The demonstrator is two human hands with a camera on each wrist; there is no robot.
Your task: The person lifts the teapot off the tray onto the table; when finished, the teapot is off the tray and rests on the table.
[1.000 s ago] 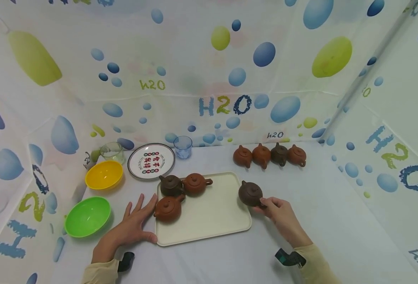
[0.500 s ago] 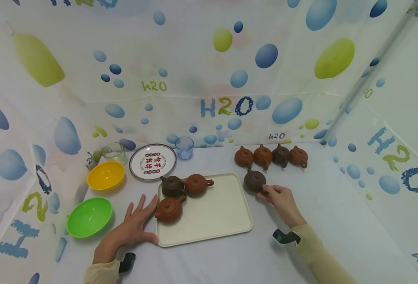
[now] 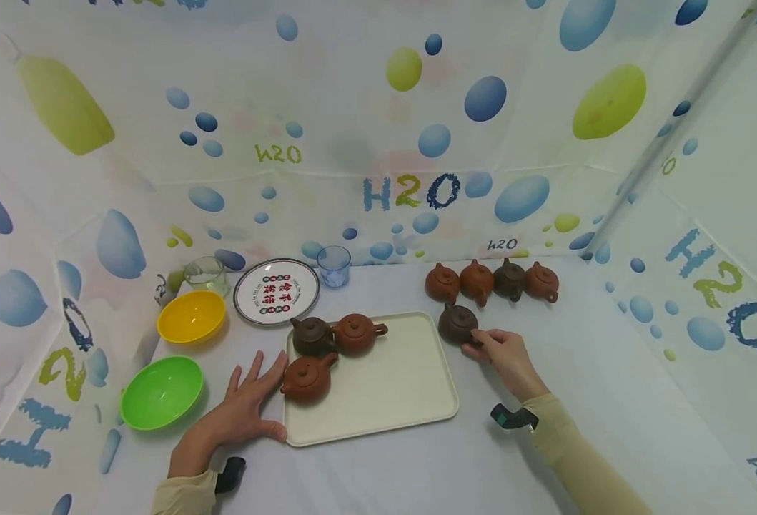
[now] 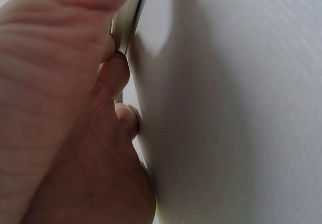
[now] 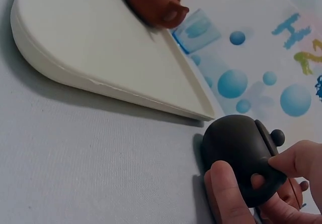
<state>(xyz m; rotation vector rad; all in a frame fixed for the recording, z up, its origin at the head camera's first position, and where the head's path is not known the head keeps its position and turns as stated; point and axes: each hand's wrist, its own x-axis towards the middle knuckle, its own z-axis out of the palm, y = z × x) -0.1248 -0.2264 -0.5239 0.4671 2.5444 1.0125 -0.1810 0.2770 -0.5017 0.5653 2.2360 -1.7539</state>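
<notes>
Your right hand (image 3: 503, 352) is pinching the dark teapot (image 3: 458, 323) by its handle, the pot sitting on the cloth just beyond your fingertips off the tray's (image 3: 378, 422) far right corner, while your left hand (image 3: 239, 413) is lying spread, bracing the tray's left edge.

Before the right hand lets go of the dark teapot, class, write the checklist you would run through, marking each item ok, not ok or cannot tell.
1. Dark teapot off the tray, on the cloth: ok.
2. Teapot fully settled, base flat on the cloth: cannot tell.
3. Right hand grips its handle: ok.
4. Gap to the row of four teapots behind: ok in the head view.
5. Left hand rests flat against the tray's edge: ok.
6. Three teapots on the tray upright: ok.
</notes>
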